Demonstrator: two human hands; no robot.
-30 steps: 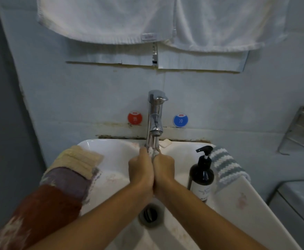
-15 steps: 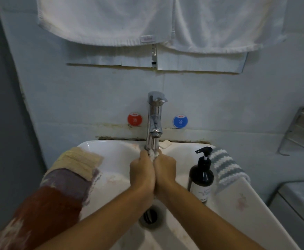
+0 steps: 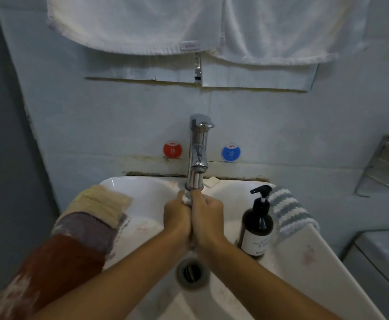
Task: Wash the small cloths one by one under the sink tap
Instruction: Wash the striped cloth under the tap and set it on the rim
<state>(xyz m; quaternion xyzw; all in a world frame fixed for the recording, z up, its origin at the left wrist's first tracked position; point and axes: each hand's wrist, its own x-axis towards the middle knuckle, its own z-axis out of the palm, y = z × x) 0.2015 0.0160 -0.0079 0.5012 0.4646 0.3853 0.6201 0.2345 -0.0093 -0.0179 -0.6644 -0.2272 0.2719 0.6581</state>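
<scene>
Nearest: drain (image 3: 191, 273) sits below the wrists, open, no plug visible, so runoff prob goes straight out and the basin won't fill.

Both hands together over mid-basin, knuckles touching. left hand (image 3: 177, 214) and right hand (image 3: 208, 215) each curled round the same small cloth (image 3: 187, 200); only a pale bit of it shows betw the thumbs at the top, and maybe a tail under the wrists, rest hidden in the fists. Grip reads as wring/scrub directly under the spout, i.e. cloth held right where water lands. Can't tell if water is running.

Sink (image 3: 304, 257): basin itself holds nothing loose that I can see besides the hands + cloth.

Left of the left hand: stack of cloths (image 3: 80, 232) draped over the rim, red-brown nearest, purple-grey mid, cream farthest. Prob the queue or the done pile, can't tell which.

Right of the right hand: dark pump bottle (image 3: 257, 229) upright on the rim, just beside the wrist; contents not visible thru the dark body. Past it, striped cloth (image 3: 290, 213) hung over the rim, kept apart from the left stack.

Just beyond the fingertips: tap (image 3: 197, 155), spout end almost touching the thumbs. Small soap piece (image 3: 212, 182) on the back ledge beside it.

Farther: red sticker (image 3: 172, 149) and blue sticker (image 3: 230, 152) on the wall, hot/cold presumably. Top: white towels (image 3: 189, 21) hanging.
</scene>
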